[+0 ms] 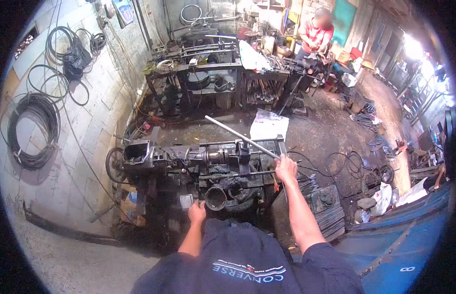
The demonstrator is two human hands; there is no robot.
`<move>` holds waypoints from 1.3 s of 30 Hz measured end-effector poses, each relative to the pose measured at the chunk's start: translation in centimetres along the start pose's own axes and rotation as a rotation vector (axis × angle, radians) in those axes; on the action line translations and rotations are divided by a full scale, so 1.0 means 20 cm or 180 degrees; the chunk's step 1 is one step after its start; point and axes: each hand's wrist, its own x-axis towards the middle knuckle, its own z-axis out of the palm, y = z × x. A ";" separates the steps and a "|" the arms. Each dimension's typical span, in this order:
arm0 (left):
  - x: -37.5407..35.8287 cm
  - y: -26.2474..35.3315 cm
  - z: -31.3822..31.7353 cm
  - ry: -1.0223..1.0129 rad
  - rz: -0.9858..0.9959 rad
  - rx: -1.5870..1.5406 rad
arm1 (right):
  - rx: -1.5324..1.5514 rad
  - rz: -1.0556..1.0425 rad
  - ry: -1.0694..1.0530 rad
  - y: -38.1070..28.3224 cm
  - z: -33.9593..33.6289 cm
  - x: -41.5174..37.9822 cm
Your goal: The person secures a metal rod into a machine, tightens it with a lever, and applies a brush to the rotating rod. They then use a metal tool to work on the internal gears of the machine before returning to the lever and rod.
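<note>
My right hand is wrapped round the lower end of a long pale metal rod. The rod slants up and to the left, over the bars of a dark, greasy machine that looks like a lathe. At the machine's near side my left hand is closed, and what it grips, if anything, is hidden. Just right of that hand sits a round dark metal can with its mouth facing up. A small pale rectangular tray-like item lies just beyond the left hand.
A handwheel stands at the machine's left end. To the right lie a bundle of thin rods and a loose black cable. Behind are a cluttered workbench and a person in a red shirt. Wire coils hang left.
</note>
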 end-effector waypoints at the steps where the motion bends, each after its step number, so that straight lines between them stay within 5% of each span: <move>1: 0.01 0.02 -0.03 -0.0165 -0.0118 0.0036 | 0.0028 -0.0017 0.0030 -0.01 -0.02 -0.01; 12: 0.02 0.00 -0.08 -0.0517 -0.0164 -0.0025 | -0.0106 0.0181 -0.0205 -0.02 -0.05 0.00; 28: -0.04 0.10 0.18 0.0471 -0.1180 -0.0674 | 0.0427 -0.0145 -0.0367 0.11 -0.05 0.01; 39: -0.03 0.02 0.25 0.0643 -0.1056 -0.0861 | 0.0581 -0.0151 -0.0423 0.15 -0.07 0.00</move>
